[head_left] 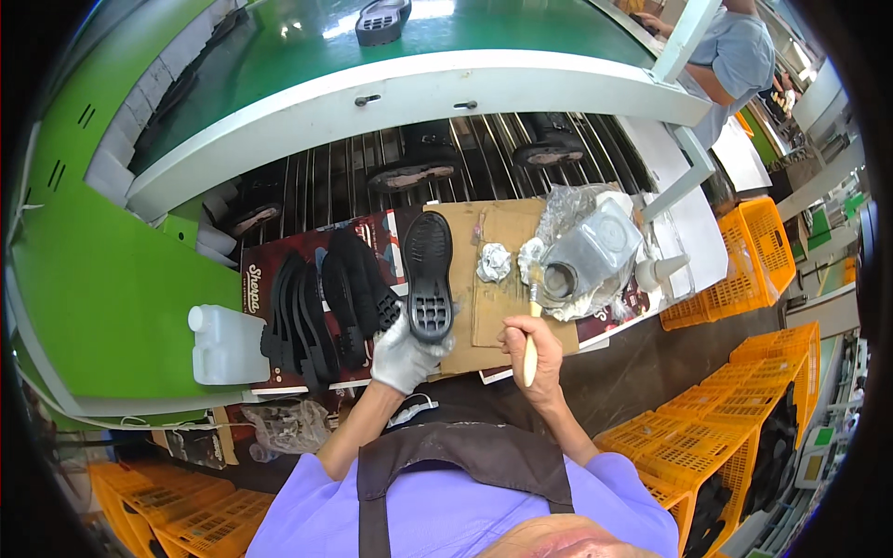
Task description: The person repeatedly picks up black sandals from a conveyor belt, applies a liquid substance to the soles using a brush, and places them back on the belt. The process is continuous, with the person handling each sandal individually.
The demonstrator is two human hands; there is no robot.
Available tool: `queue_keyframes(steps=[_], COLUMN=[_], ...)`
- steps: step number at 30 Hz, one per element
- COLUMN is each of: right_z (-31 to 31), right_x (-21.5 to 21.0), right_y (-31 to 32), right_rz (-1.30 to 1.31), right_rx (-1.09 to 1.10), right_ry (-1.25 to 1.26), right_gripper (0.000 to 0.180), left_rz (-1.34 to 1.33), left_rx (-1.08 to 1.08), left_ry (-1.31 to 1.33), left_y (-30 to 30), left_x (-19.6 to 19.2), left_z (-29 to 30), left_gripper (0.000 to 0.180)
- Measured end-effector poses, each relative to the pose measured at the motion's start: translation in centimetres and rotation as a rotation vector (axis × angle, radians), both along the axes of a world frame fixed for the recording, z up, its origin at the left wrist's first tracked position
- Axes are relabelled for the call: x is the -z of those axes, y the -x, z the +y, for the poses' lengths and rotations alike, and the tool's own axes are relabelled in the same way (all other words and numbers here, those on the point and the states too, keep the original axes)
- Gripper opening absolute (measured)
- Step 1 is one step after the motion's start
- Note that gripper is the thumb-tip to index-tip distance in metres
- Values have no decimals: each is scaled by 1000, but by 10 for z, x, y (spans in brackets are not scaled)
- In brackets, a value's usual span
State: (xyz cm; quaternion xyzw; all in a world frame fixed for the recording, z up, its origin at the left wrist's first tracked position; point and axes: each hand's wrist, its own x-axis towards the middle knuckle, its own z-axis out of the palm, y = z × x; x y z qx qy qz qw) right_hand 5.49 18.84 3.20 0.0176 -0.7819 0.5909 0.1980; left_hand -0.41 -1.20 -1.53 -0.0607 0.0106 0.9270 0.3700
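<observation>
In a white glove, my left hand (pixel 406 356) grips the heel end of a black shoe sole (pixel 429 260), its hollow side with a grid heel facing up. My bare right hand (pixel 534 358) is closed around the pale handle of a brush (pixel 532 321). The bristles point away from me, beside the mouth of a cut-open plastic bottle (pixel 586 256) lying tilted on crumpled clear plastic. Crumpled white wads (pixel 494 263) lie on the cardboard (pixel 502 312) between sole and bottle. Several more black soles (pixel 302 316) are lined up left of my left hand.
A white jug (pixel 229 346) stands at the left. Beyond the work surface, dark shoe uppers (pixel 414 167) rest on a roller rack, below a green conveyor belt (pixel 521 28) carrying a sole. Orange crates (pixel 716 418) stand at the right. A person in a light blue shirt (pixel 739 60) is at the far right.
</observation>
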Motion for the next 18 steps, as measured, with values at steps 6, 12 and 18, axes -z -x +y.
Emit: queue_keyframes(steps=[6, 12, 18], right_z=[24, 41, 33], right_x=[-9, -16, -23], right_y=[-8, -22, -21], right_rz=[52, 113, 98], right_rx=[141, 209, 175], right_ry=[61, 4, -45], right_gripper=[11, 11, 11], left_rz=[442, 512, 451], left_rx=[43, 108, -1], left_ry=[147, -127, 242], left_y=[-3, 103, 203], left_x=[-60, -184, -229], left_z=[16, 111, 217], left_gripper=[67, 57, 67])
